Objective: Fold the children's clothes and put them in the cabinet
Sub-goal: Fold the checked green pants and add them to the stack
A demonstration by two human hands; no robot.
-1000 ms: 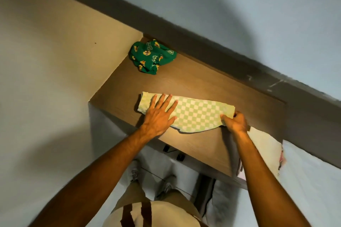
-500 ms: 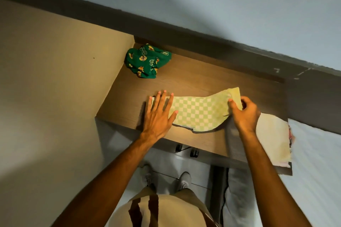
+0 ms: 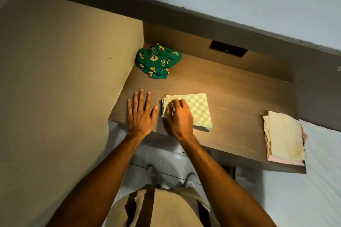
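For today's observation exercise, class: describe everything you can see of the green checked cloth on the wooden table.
The green checked cloth is a soft, thin-looking fabric in a pale green and cream checkerboard. It lies folded into a compact, roughly square packet, flat on the wooden table near its front edge, with layered edges showing at its left side and near corner. The right hand rests on its left part, fingers curled over the layered edge. The left hand lies flat on the table beside it, not touching it.

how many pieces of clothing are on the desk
At least 4: a crumpled green garment at the back left, a folded checked one under the right hand, and a folded cream-over-pink stack at the right edge, where more may be hidden.
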